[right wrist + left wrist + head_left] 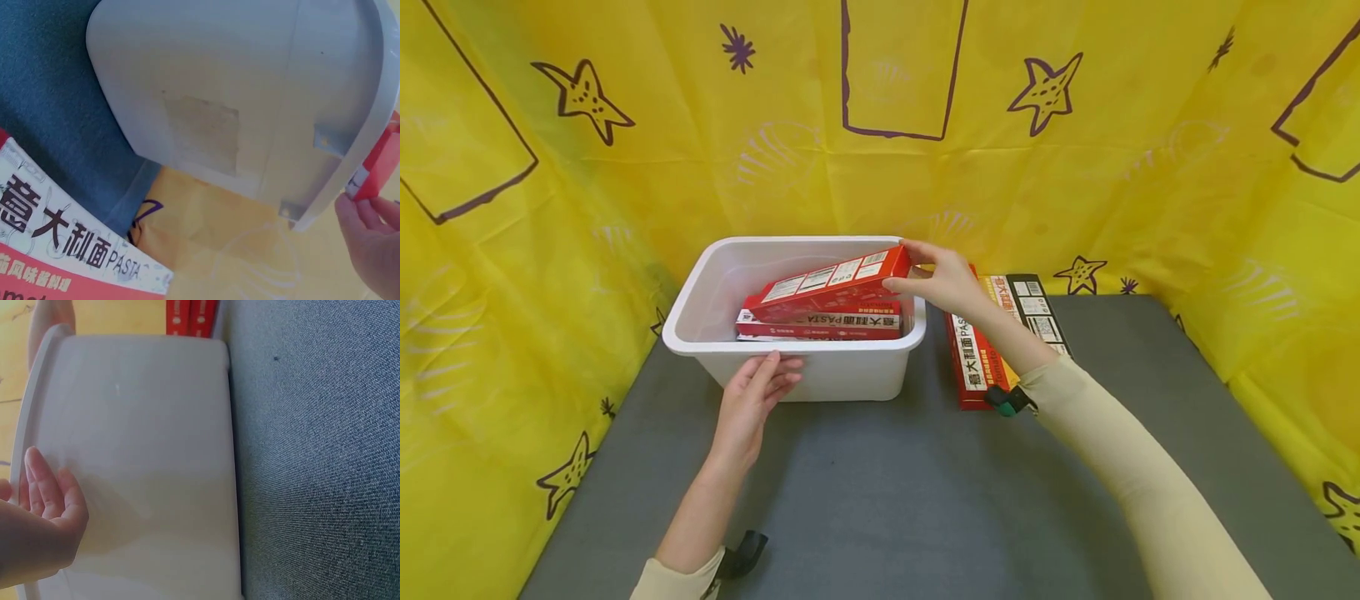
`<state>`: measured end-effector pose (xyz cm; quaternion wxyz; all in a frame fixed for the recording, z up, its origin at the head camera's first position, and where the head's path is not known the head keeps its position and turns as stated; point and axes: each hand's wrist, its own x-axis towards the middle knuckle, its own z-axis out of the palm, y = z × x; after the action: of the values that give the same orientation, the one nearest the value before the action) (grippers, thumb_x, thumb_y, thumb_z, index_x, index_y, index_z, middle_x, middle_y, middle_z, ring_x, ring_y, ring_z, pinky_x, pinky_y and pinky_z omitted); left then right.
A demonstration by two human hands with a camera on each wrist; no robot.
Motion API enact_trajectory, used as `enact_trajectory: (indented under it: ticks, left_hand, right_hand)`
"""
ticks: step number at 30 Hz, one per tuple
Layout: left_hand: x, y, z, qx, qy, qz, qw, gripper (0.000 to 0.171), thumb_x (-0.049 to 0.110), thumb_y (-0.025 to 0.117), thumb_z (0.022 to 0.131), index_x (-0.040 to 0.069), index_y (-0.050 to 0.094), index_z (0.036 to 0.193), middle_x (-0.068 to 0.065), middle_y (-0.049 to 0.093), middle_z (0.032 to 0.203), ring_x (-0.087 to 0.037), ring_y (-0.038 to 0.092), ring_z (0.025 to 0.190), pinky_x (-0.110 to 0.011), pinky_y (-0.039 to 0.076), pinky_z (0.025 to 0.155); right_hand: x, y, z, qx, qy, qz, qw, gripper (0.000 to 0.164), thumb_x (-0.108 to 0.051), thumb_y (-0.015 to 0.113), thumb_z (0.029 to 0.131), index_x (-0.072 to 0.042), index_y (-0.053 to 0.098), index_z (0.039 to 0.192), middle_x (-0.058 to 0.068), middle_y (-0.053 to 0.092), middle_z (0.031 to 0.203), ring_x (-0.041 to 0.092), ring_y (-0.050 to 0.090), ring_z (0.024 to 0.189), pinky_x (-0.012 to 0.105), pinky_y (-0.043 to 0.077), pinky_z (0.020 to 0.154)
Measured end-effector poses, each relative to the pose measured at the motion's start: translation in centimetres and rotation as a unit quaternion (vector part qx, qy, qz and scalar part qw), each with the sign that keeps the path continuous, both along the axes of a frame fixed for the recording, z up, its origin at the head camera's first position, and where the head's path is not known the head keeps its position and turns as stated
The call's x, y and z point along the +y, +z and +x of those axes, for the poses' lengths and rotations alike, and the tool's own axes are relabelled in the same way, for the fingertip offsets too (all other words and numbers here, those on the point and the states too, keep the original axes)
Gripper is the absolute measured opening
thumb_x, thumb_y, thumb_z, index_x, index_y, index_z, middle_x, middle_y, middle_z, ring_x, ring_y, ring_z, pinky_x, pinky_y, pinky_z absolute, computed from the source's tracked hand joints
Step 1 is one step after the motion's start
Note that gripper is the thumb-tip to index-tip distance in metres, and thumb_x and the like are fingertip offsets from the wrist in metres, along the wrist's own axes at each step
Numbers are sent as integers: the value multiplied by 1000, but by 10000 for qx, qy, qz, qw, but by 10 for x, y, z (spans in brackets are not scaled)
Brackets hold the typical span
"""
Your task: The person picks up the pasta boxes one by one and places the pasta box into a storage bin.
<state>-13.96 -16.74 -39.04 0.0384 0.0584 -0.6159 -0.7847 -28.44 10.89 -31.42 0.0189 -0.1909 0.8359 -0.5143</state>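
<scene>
My right hand (946, 282) grips the right end of a red pasta box (831, 283) between thumb and fingers. The box slants, its right end raised near the bin's right rim and its left end lower, inside. Beneath it, more pasta boxes (850, 321) lie in the white plastic bin (805, 375). My left hand (760, 396) is at the bin's front wall, just under the rim, fingers loosely bent. In the left wrist view those fingers (44, 487) lie against the outer wall. The right wrist view has the held box's red end at its right edge, partly behind the rim.
Right of the bin, more pasta boxes (973, 354) lie on the grey table (880, 500), partly under my right forearm. A yellow patterned cloth (880, 183) hangs behind and along both sides.
</scene>
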Motion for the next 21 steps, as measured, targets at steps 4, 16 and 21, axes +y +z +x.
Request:
enact_trajectory:
  ticks: [4, 16, 21]
  left_hand:
    - [1, 0, -1, 25, 1, 49, 10000, 28, 31, 56, 100, 4, 59, 108, 4, 73, 93, -11, 68, 84, -27, 52, 90]
    - [4, -1, -2, 25, 45, 111, 9999, 26, 30, 57, 100, 5, 59, 106, 4, 73, 91, -12, 68, 82, -28, 52, 90]
    - [4, -1, -2, 50, 56, 113, 9999, 26, 30, 57, 100, 5, 59, 106, 4, 73, 91, -12, 68, 82, -28, 52, 90]
  right_hand:
    - [-4, 1, -3, 182, -51, 364, 9992, 79, -37, 81, 79, -11, 46, 145, 7, 55, 138, 22, 58, 121, 36, 47, 99]
    - [-3, -5, -6, 1212, -141, 143, 9924, 48, -9, 73, 88, 0, 57, 132, 14, 62, 128, 24, 58, 119, 32, 47, 98]
    - [5, -9, -2, 1206, -262, -162, 9922, 41, -10, 70, 90, 1, 60, 128, 15, 64, 125, 27, 59, 117, 33, 48, 97]
